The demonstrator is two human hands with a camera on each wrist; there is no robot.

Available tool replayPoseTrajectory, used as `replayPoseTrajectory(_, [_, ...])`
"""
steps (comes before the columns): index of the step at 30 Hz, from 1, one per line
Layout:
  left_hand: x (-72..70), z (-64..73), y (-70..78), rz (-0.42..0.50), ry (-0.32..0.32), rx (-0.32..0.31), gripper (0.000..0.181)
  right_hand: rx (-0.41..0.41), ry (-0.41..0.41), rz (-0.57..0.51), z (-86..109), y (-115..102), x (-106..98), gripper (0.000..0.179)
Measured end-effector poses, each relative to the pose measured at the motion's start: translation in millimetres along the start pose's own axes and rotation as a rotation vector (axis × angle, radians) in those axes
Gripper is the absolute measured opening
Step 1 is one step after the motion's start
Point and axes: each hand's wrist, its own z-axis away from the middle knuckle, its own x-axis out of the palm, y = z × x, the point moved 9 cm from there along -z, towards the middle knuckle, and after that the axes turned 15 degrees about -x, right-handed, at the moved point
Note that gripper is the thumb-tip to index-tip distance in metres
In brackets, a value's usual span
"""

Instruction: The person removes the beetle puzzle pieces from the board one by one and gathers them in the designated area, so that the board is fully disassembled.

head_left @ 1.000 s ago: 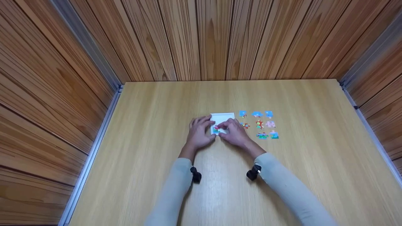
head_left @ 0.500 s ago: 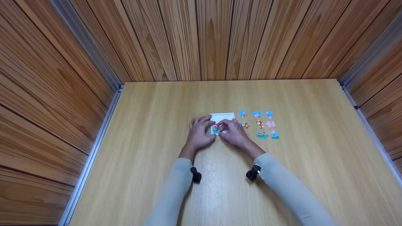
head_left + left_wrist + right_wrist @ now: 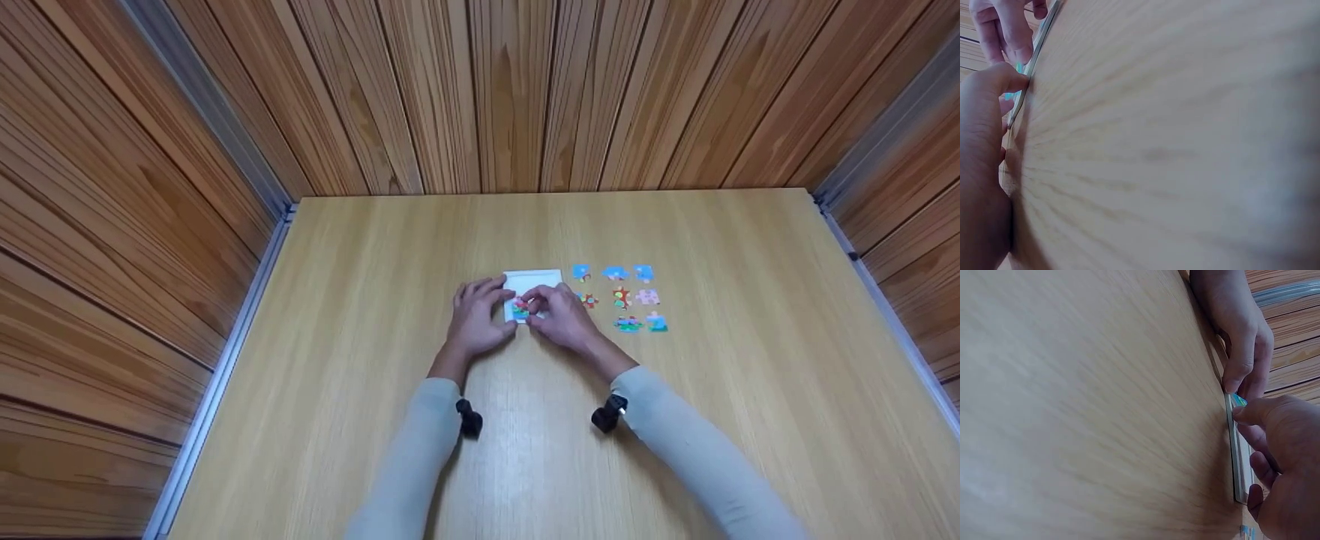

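A small white puzzle tray (image 3: 534, 279) lies flat on the table. In its near left corner is a colourful jigsaw piece (image 3: 519, 308), partly covered by fingers. My left hand (image 3: 476, 319) holds the tray's left side, thumb at the near edge and fingers farther up. My right hand (image 3: 562, 316) reaches over the tray from the right, its curled index finger and thumb at the piece's right side. In the right wrist view the right thumb (image 3: 1249, 412) sits by the tray's near rim; the fingertips' exact contact on the piece is hidden.
Several loose jigsaw pieces lie in rows right of the tray, among them a blue one (image 3: 615, 273), a pink one (image 3: 647, 297) and a green one (image 3: 628, 324). One red piece (image 3: 589, 300) is close beside the right hand. Wood-panel walls (image 3: 510, 97) enclose the table.
The right index finger has drawn back slightly to the right, so more of the jigsaw piece in the corner shows. The left hand and the tray stay nearly in place.
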Motion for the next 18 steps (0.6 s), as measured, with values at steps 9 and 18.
replayPoseTrajectory(9, [0.8,0.7,-1.2,0.007,-0.005,-0.006,0.055,0.056,0.016,-0.036,13.6,9,-16,0.028])
replayPoseTrajectory(18, [1.6,1.3,-1.9,0.015,-0.003,-0.015,0.053,0.076,0.071,-0.034,28.1,19,-34,0.028])
